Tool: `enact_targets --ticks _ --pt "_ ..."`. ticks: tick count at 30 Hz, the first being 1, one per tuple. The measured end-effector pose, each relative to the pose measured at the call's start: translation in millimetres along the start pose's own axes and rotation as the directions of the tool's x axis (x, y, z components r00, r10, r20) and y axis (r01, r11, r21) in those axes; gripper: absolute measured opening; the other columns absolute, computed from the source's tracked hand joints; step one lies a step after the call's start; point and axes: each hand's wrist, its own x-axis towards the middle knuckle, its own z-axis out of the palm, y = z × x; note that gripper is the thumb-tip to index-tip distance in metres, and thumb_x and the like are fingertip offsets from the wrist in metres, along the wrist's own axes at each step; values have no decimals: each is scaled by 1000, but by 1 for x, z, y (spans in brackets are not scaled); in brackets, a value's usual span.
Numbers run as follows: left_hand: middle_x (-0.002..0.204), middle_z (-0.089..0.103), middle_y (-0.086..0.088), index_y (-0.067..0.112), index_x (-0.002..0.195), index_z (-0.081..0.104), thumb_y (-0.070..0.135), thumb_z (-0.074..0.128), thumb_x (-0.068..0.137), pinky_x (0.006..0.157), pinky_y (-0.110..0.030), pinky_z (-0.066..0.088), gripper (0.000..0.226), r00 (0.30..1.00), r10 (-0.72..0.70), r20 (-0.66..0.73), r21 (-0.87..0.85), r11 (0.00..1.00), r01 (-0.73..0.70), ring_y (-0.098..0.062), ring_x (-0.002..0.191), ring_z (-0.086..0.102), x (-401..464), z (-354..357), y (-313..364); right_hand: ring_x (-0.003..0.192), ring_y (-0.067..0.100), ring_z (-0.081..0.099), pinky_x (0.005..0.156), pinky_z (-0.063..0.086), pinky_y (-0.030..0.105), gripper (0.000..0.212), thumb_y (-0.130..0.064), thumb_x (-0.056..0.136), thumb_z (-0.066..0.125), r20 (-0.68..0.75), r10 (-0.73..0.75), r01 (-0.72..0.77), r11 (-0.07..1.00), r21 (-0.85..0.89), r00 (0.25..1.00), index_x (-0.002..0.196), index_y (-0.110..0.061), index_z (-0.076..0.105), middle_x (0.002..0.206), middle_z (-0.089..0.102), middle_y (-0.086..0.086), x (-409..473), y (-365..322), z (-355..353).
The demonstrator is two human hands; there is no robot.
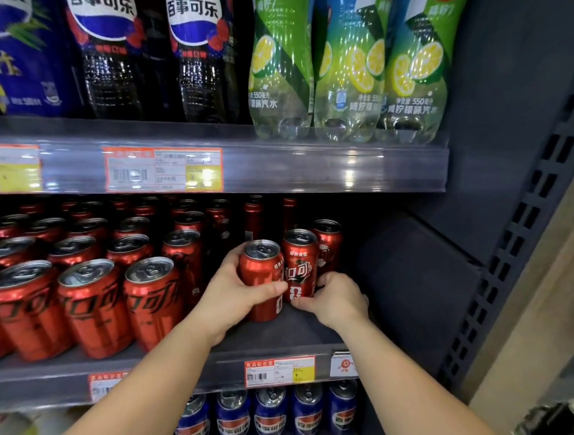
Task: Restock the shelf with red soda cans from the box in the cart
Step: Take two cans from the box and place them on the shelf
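On the middle shelf [283, 339] our left hand [231, 299] wraps a red can [261, 272], while our right hand [335, 300] pinches the base of the can beside it [299, 265], the two cans touching.

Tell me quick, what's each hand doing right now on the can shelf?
Left hand: closed around the front red can, thumb across its face.
Right hand: fingers curled round the base of the red can behind it.
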Motion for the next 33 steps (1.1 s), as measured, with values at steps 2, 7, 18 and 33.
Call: enact_targets --ticks 2,7,18,33 --pt "112 64 7 32 131 39 16 89 59 79 -19 49 90 999 12 -36 89 996 -9 -5 101 62 -3 3 -3 94 15 63 94 45 42 42 -61 62 78 -22 12 -11 1000 14 1000 80 -32 52 93 68 -11 2 -1 1" --pt "113 61 6 23 133 38 17 92 54 83 -24 49 96 993 10 -119 161 987 10 -6 100 60 -1 1 -11 97 14 62 96 43 43 50 -61 64 77 -22 15 -15 1000 23 1000 96 -29 57 92 63 -13 3 4 1" --pt "115 61 5 22 130 46 11 84 68 75 -19 49 73 984 -27 -176 55 998 37 -7 102 60 0 -5 -17 91 11 62 91 51 39 66 -46 64 85 88 -67 36 948 316 994 119 -26 56 92 60 -12 1 15 -2" --pt "133 55 -8 8 135 45 0 79 72 100 -38 46 72 962 -75 -262 81 992 100 -23 120 55 30 -10 -29 115 9 53 101 48 35 40 -33 65 87 179 -299 178 853 491 937 95 -53 71 127 54 -14 10 28 2"
